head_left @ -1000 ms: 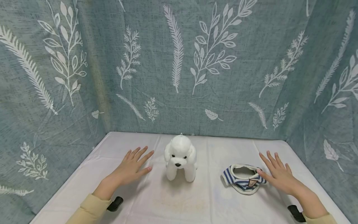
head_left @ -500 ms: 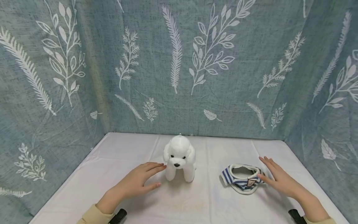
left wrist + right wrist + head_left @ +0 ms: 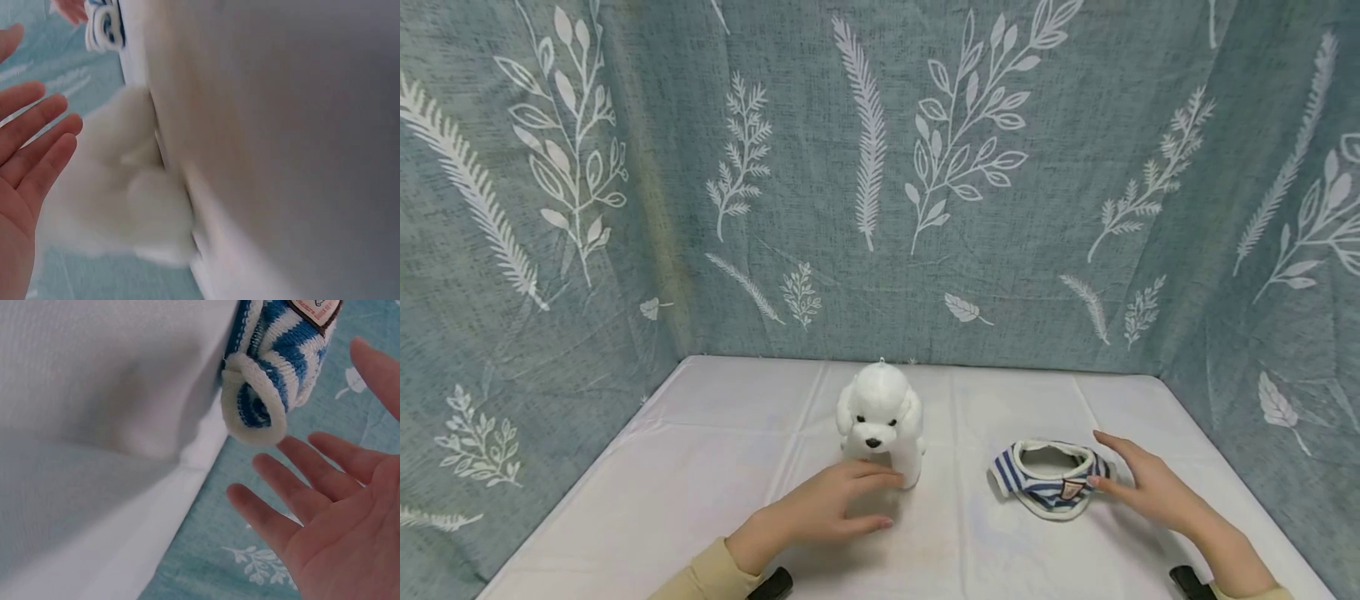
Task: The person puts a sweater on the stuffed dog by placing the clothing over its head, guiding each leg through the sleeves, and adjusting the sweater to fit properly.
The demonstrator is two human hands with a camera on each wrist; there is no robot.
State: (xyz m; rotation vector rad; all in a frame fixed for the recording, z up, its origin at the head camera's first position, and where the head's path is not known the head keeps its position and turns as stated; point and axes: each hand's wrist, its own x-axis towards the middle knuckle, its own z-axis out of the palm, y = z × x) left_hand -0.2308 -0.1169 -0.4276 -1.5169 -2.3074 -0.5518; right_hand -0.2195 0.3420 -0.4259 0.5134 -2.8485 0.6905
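Note:
A white plush dog (image 3: 880,408) stands upright near the middle of the table, facing me. My left hand (image 3: 827,502) is in front of its legs, fingers extended and pointing right, holding nothing. In the left wrist view the dog (image 3: 125,187) is blurred beside those fingers. To the right lies a small blue-and-white striped knit pet sweater (image 3: 1054,479), neck opening up, with a patch on its front. My right hand (image 3: 1165,492) is at its right side, thumb and fingers spread around the sleeve; the right wrist view shows the fingers close to the sleeve cuff (image 3: 253,403), not curled on it.
A white cloth covers the table (image 3: 722,433). Blue-green curtains (image 3: 820,167) with white leaf prints stand behind it and along both sides. Each wrist wears a black camera (image 3: 771,583).
My left hand has moved right and toward me, from the dog's left side to in front of its legs. My right hand has lowered slightly beside the sweater. Dog and sweater stay put.

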